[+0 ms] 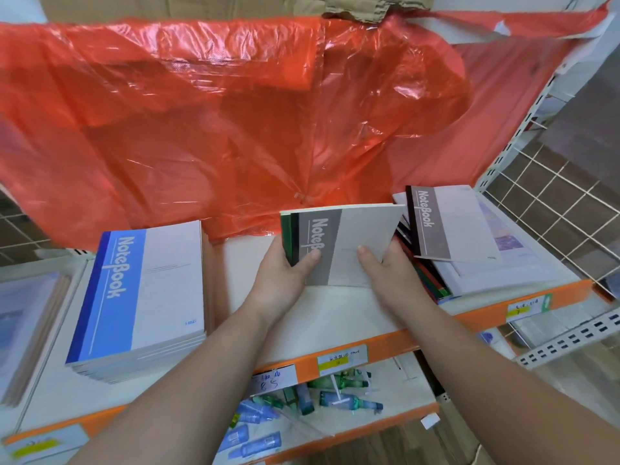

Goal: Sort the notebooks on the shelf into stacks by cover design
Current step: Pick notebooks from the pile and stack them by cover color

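We held a thin bunch of books mid-frame, left hand and right hand pinching its sides. It looked light and bendy, so the edges seemed best.

backdrop: red plastic sheet | shelf: white, orange edge | side: wire mesh

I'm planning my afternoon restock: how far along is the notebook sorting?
Done: a neat stack of blue-cover notebooks sits at the left. In hand: the left hand and right hand grip a small bundle, grey cover on top, green spine behind it. Left: the untidy mixed pile at the right, a grey notebook askew on top.
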The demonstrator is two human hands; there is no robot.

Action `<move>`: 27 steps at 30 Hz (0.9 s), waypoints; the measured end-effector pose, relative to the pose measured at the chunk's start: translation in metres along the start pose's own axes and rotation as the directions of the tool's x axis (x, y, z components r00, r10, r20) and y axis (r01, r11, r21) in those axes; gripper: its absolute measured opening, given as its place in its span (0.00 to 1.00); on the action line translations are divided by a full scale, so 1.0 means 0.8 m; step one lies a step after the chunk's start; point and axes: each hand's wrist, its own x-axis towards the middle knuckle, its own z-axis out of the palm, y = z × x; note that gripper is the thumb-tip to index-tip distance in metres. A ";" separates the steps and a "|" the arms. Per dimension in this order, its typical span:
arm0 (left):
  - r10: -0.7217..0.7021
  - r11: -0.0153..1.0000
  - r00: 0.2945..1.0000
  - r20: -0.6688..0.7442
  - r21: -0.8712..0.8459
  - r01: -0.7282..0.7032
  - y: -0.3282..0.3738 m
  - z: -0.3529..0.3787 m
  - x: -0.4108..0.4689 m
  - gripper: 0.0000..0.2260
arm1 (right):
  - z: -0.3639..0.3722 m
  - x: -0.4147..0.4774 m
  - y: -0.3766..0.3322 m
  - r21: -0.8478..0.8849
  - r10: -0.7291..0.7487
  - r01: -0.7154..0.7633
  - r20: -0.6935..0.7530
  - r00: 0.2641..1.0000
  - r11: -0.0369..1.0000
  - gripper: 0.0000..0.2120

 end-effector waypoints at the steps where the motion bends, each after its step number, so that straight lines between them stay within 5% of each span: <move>1: -0.006 1.000 1.000 -0.006 0.000 0.006 -0.001 0.001 -0.001 0.14 | 0.003 -0.001 0.003 0.001 0.003 -0.003 0.003 1.000 1.000 0.11; 22: 0.023 0.985 0.997 -0.076 0.171 -0.010 -0.019 0.005 0.004 0.14 | 0.014 -0.005 0.032 -0.105 0.071 -0.065 0.052 0.996 0.992 0.07; 27: 0.072 0.983 0.986 -0.148 0.177 -0.045 0.003 0.003 0.004 0.12 | 0.012 -0.003 0.008 -0.146 -0.029 0.035 0.045 0.999 0.989 0.07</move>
